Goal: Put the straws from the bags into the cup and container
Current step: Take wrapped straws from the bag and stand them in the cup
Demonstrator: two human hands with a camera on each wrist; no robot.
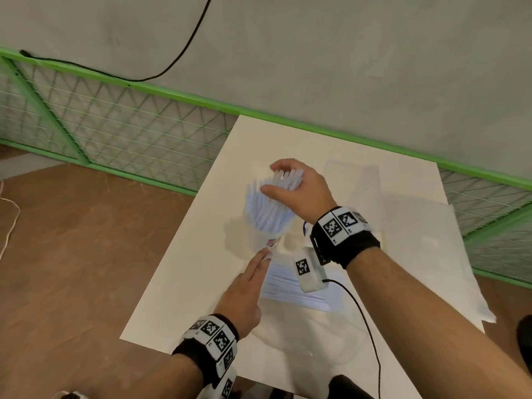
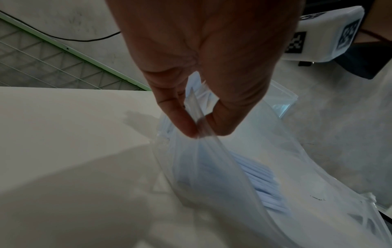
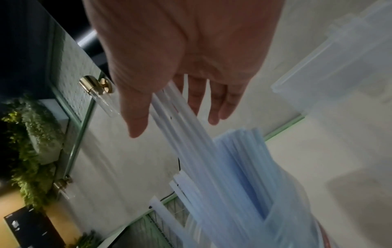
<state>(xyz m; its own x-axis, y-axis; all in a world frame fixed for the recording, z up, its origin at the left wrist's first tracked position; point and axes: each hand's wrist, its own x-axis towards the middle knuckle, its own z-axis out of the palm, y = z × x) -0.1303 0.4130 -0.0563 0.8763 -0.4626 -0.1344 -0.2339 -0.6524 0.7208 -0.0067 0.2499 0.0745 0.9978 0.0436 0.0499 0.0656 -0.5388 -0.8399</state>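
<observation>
Pale straws (image 1: pixel 272 208) under right hand (image 1: pixel 302 187), fingers extended

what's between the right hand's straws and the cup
Nothing visible. The right hand is over the cup, its straws already among those standing in it. The left hand pinches the bag, nearer the person.
</observation>
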